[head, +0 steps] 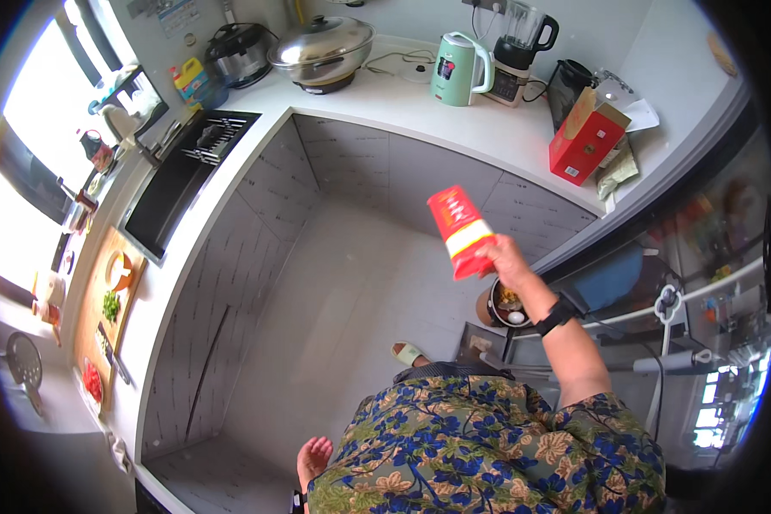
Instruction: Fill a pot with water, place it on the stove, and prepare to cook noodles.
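Observation:
My right hand [504, 260] grips the lower end of a red packet [456, 215] with a pale band across it, held out over the floor. Below that hand, partly hidden by my forearm, is a round bin [493, 315] with scraps and a white, egg-like thing inside. My left hand [315, 455] hangs low by my side, its fingers loosely apart and nothing seen in it. A red cardboard box [588, 144] with its top flaps up stands on the white counter [385, 115], beyond the packet.
Along the back counter stand a green kettle [459, 70], a blender [514, 54], a lidded steel pan [324, 51] and an electric cooker [239, 54]. A black sink [173, 199], a wooden board [93, 308] with chopped food and a knife [121, 367] are at left. A glass door frame is at right.

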Demonstrator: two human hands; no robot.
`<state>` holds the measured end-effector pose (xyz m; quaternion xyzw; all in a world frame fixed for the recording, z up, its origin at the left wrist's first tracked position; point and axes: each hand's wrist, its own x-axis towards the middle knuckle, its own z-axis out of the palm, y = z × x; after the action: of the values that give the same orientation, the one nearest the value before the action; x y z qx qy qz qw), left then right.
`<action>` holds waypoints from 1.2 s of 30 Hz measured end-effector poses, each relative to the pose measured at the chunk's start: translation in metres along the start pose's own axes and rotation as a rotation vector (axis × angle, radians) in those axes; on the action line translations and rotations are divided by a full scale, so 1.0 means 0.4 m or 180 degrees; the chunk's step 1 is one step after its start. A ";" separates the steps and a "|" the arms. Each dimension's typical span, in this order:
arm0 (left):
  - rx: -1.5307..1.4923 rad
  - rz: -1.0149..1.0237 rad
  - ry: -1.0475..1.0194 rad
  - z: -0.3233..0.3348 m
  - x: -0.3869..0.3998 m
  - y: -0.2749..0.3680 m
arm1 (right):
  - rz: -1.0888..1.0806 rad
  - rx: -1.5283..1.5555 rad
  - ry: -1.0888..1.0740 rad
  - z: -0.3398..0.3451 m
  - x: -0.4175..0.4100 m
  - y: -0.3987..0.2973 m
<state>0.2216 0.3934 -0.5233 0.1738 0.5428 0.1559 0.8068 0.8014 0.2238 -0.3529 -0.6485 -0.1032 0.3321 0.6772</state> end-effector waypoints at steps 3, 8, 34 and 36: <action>0.0019 -0.0147 0.0042 0.075 0.006 0.016 | -0.0397 0.0030 0.0351 -0.121 0.117 -0.073; -0.0252 0.0053 -0.0216 0.199 0.050 0.030 | -0.0572 0.0459 0.0974 -0.300 0.322 -0.124; 0.0286 0.0547 -0.0025 0.362 -0.007 -0.010 | 0.1204 0.0864 0.0498 -0.449 0.346 0.398; 0.0238 0.0490 0.0236 0.360 -0.004 -0.038 | 0.2044 0.0278 -0.0379 -0.394 0.277 0.493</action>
<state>0.3558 0.3630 -0.4786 0.2391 0.5628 0.2034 0.7647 0.9130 0.1486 -0.5934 -0.5977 0.0814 0.5701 0.5578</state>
